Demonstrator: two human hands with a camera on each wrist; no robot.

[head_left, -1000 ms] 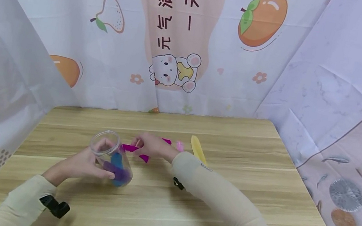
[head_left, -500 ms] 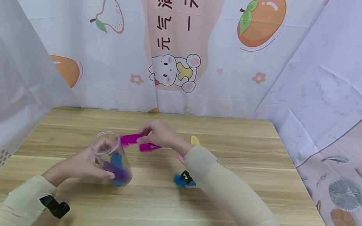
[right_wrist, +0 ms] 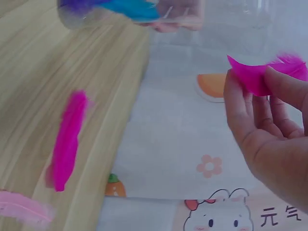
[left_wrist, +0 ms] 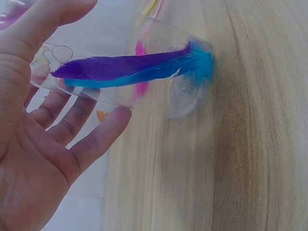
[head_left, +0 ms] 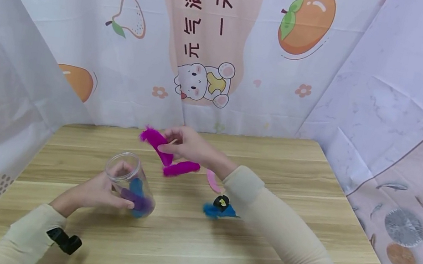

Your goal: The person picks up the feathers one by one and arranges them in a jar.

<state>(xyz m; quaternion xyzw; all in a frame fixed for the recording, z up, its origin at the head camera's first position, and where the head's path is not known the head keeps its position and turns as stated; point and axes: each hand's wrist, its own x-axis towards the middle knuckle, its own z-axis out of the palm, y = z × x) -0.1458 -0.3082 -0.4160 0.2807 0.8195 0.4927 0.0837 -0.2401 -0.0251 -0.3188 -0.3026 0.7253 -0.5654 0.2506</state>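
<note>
My left hand [head_left: 106,189] grips a clear plastic jar [head_left: 121,177] that stands on the table. Through its wall show a purple feather [left_wrist: 106,66] and a blue feather [left_wrist: 125,78]. Between thumb and fingers, my right hand [head_left: 190,147] pinches a magenta feather [head_left: 158,139] in the air, behind the jar and to its right. Below that hand a second magenta feather [head_left: 182,168] lies on the wood, also plain in the right wrist view. A pale pink feather [head_left: 213,181] lies to its right, partly behind the wrist.
A blue feather [head_left: 220,210] lies under the right wrist's black camera [head_left: 221,202], partly covered. Printed curtains [head_left: 120,80] hang along the back and sides of the wooden table [head_left: 176,246].
My right hand has lifted the magenta feather off the table, up and away from the jar. The blue and pale pink feathers have come into fuller view. The left hand and jar stay put.
</note>
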